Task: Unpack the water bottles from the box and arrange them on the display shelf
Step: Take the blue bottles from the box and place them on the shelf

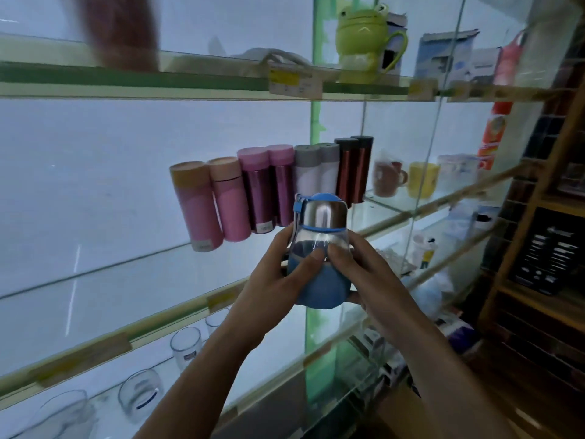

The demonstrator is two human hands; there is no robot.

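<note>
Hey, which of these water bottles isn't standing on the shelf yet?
The blue bottle with the steel cap: left hand and right hand hold it in front of the glass shelf, where the other bottles stand in a row.

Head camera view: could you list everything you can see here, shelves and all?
blue bottle: one, blue with steel cap, held before the middle shelf
flasks: eight in pairs, pink, magenta, white, copper, row on the middle shelf
frog mug: one, green, top shelf
mugs: two, brown and yellow, middle shelf, right of the flasks
glass tumblers: at least four, clear, bottom shelf, left
boxes: a few, blue-white, top shelf, right
left hand: fingers curled round the bottle's left side
right hand: fingers curled round its right side
</note>
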